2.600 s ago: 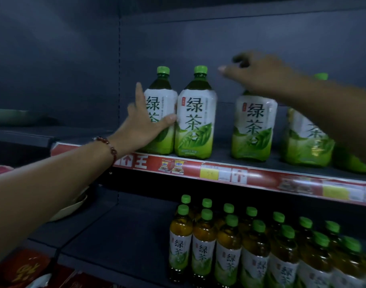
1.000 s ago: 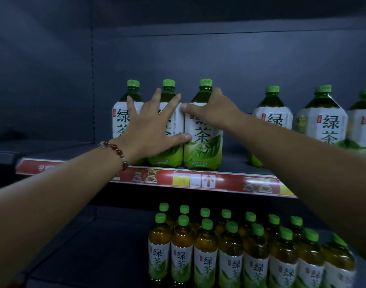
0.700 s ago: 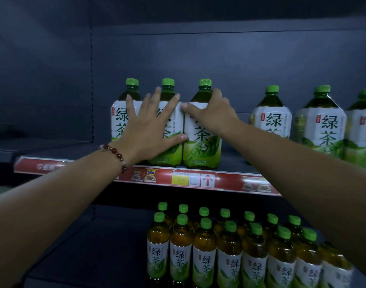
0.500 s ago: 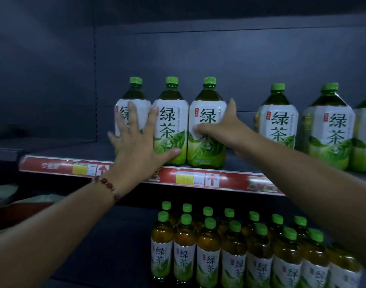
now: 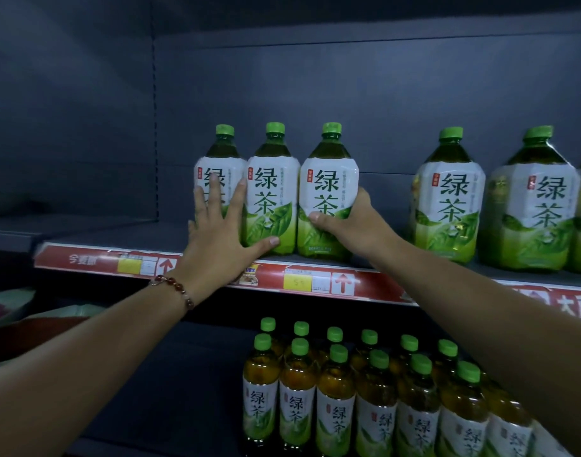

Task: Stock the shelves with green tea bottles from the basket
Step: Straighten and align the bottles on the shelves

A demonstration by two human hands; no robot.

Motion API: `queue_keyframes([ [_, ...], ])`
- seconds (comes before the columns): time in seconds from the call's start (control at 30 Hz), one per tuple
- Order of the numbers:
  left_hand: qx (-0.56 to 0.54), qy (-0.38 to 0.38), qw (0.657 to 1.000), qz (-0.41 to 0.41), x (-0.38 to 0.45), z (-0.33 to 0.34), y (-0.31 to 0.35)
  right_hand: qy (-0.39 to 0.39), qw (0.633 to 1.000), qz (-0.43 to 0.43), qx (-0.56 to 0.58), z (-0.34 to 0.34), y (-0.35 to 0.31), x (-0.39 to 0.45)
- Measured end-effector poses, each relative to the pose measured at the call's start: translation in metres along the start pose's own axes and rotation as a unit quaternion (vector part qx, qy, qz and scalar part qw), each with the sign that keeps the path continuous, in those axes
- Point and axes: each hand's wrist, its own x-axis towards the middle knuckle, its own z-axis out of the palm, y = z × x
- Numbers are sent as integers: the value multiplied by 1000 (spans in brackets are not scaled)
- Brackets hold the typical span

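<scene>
1. Squaring three large green tea bottles into a tight row at the front of the upper shelf (image 5: pixel 375 263); the basket is out of view.
2. My left hand (image 5: pixel 216 239) — fingers spread and straight, pressing flat on the left bottle (image 5: pixel 216 159) and middle bottle (image 5: pixel 272 192).
3. My right hand (image 5: pixel 351 222) — fingers and thumb curled round the right bottle (image 5: pixel 328 179), low on its body.
4. Method, as I judge it: push low, slide rather than tip, labels forward, bases behind the price strip (image 5: pixel 309 283).
</scene>
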Motion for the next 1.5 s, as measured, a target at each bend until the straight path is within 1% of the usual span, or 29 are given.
queue_keyframes([
  [0.2,3,17,1000,-2,-1,3,2,4,1000,-5,-8,-1,-2,-1],
  [0.33,5,10,1000,-10,1,1,2,16,1000,-10,-24,2,-1,-1],
  [0.43,-9,7,1000,-20,2,-1,3,36,999,-3,-37,5,0,-2],
  [0.6,-53,23,998,-24,3,-4,-2,36,998,-13,-42,6,3,-7],
  [0.7,-68,10,997,-33,4,-3,-4,32,998,-11,-47,7,3,-6],
  [0.93,-51,16,998,-35,6,-2,-3,32,998,-4,-59,9,4,-5],
  [1.03,-21,23,999,-34,5,-3,-1,28,997,-7,-66,7,3,-7],
  [1.1,30,39,999,-18,4,-5,4,13,997,-9,-80,3,1,-8],
  [1.2,103,74,991,49,1,-9,20,-24,990,-9,-136,-8,-6,-13],
  [1.27,120,83,985,95,1,-13,37,-36,980,-28,-195,-18,-12,-17],
  [1.33,118,80,981,135,4,-16,58,-41,958,-59,-276,-33,-20,-23],
  [1.43,125,69,973,184,17,-19,89,-13,921,-101,-377,-62,-31,-30],
  [1.5,138,68,967,202,28,-18,105,23,907,-108,-406,-84,-35,-29],
])
